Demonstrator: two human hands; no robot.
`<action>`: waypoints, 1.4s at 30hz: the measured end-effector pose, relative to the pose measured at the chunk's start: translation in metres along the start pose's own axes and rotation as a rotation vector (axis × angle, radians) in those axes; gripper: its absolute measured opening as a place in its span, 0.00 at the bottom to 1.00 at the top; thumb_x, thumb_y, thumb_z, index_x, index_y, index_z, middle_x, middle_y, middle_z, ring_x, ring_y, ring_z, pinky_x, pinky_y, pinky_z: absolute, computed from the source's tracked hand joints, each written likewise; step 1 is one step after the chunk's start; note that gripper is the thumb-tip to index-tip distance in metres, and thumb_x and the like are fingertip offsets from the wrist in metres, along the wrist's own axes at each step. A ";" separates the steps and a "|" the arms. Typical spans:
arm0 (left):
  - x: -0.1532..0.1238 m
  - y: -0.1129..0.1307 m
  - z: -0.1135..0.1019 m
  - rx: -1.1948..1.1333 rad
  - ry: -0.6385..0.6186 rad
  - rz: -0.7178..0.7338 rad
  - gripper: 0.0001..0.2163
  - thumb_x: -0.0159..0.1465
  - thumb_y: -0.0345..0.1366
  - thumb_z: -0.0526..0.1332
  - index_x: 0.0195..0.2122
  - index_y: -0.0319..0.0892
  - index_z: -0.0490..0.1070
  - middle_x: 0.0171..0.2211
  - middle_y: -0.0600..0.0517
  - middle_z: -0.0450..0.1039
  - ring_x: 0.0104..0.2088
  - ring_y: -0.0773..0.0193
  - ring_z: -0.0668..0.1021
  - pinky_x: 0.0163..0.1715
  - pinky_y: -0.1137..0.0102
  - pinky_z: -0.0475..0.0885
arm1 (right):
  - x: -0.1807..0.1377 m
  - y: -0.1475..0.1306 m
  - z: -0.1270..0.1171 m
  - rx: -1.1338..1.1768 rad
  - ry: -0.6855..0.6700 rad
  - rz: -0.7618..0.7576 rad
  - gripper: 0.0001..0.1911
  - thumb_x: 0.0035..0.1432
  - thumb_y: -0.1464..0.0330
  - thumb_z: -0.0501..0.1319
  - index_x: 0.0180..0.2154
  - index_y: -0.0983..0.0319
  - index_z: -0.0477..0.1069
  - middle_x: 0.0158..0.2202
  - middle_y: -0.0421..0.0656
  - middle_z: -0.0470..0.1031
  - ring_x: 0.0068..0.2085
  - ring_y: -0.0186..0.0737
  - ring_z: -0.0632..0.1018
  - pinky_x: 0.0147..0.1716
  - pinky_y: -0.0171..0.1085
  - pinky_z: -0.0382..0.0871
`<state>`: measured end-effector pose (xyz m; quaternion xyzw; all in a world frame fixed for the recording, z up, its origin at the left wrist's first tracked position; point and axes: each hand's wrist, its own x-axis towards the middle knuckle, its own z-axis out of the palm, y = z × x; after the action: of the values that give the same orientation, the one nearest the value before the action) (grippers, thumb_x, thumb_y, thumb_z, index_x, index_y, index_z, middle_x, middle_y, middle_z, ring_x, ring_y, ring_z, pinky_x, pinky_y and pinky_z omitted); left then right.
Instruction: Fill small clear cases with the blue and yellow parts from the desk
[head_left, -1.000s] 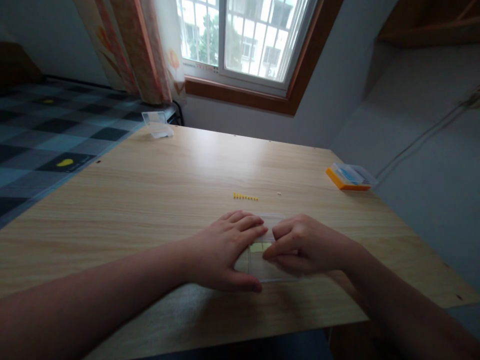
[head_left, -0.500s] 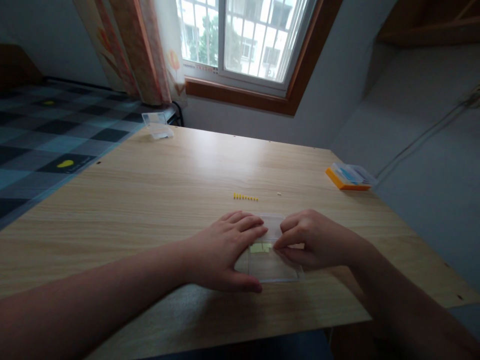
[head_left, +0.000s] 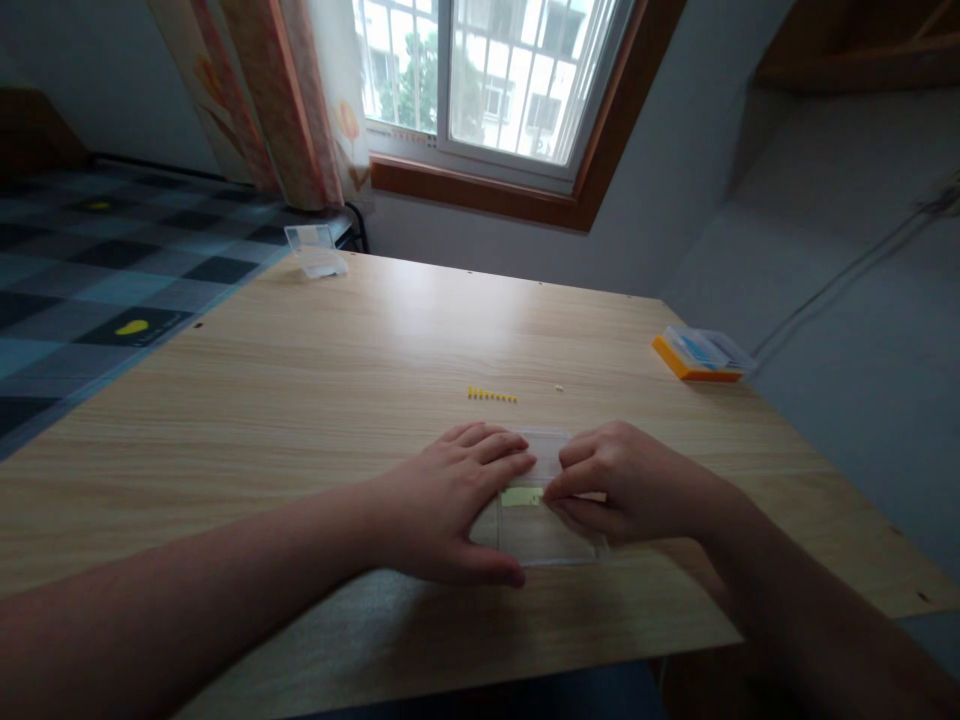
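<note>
A clear plastic box lies opened out flat near the front of the table. Along its middle sits a row of pale yellow-green pieces. My left hand rests over the box's left side, fingers stretched out and thumb spread towards its near edge. From the right, my right hand reaches over the box with finger and thumb pinched at the right end of the row. Whatever is between those fingertips is hidden or too small to make out.
Beyond the box, small yellow pieces stand in a line on the wooden table, with a tiny pale piece to their right. An open clear case stands at the far left corner. An orange-and-clear box lies at the right edge.
My right fingertips have shifted slightly left along the pale row, covering a little more of its right end. My left hand has stayed in place.
</note>
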<state>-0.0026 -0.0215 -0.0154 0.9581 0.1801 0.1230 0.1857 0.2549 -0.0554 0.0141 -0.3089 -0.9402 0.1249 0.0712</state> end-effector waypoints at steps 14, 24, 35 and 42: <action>0.001 0.001 -0.002 0.009 -0.014 -0.003 0.40 0.59 0.62 0.64 0.64 0.38 0.66 0.64 0.35 0.67 0.64 0.38 0.68 0.65 0.46 0.59 | 0.002 -0.005 0.002 0.044 -0.031 -0.036 0.09 0.62 0.71 0.59 0.32 0.60 0.78 0.24 0.37 0.67 0.26 0.30 0.65 0.29 0.35 0.53; 0.002 0.001 -0.003 0.009 -0.021 -0.003 0.41 0.58 0.64 0.65 0.64 0.38 0.66 0.63 0.36 0.67 0.64 0.39 0.68 0.66 0.48 0.58 | 0.003 -0.005 0.004 0.034 -0.024 -0.030 0.09 0.62 0.71 0.59 0.31 0.61 0.77 0.24 0.37 0.66 0.26 0.30 0.64 0.29 0.35 0.52; 0.001 0.001 -0.001 0.020 -0.039 -0.017 0.43 0.58 0.63 0.66 0.65 0.38 0.65 0.65 0.36 0.66 0.64 0.39 0.67 0.66 0.48 0.57 | -0.004 -0.002 -0.007 0.021 -0.003 0.029 0.10 0.63 0.71 0.59 0.35 0.60 0.80 0.25 0.38 0.71 0.27 0.31 0.68 0.30 0.34 0.55; 0.001 0.001 -0.002 0.021 -0.033 -0.011 0.42 0.58 0.63 0.65 0.65 0.38 0.65 0.64 0.36 0.66 0.65 0.39 0.67 0.66 0.47 0.57 | -0.001 -0.007 -0.002 -0.093 -0.013 0.005 0.12 0.64 0.70 0.58 0.31 0.60 0.78 0.24 0.38 0.71 0.26 0.31 0.67 0.29 0.36 0.53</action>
<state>-0.0020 -0.0210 -0.0130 0.9609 0.1834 0.1041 0.1792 0.2529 -0.0610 0.0180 -0.3134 -0.9446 0.0832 0.0504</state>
